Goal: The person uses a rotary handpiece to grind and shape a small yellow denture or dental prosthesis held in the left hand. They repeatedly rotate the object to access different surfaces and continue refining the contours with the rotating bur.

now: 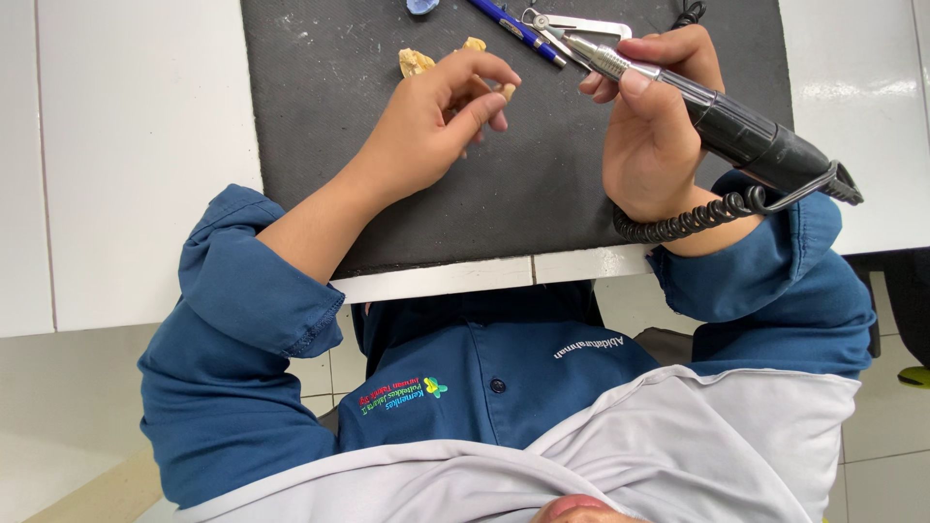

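Fingers (484,82) on the left hand (436,126) are curled in tight, pinching a small tan piece (508,92) between thumb and fingertips, so that hand is closed on it. Right hand (654,126) is wrapped around a rotary handpiece (722,121), fingers closed round the barrel, thumb pressed along the metal nose.

Only the head view to go on, so taking the dark grey mat (542,194) as the landmark: both hands hover over its middle. The little piece sits just left of the handpiece tip (572,41), near but not touching. The tool's long axis runs diagonally, tip pointing up-left toward the piece, black body trailing down-right off the mat's right edge. The right hand carries the tool, the left the work, and the gap between them is small.

Textures: the mat looks like rough foam or rubber, dusted with pale specks. The handpiece has a ribbed silvery front, matte black rear and a coiled black cord (688,218). Two more tan lumps (417,63) lie at the mat's top, left of the pinched piece, chalky and irregular. A blue pen (513,27) and metal calipers (581,24) rest along the top edge. The surface (136,145) underneath is glossy white.
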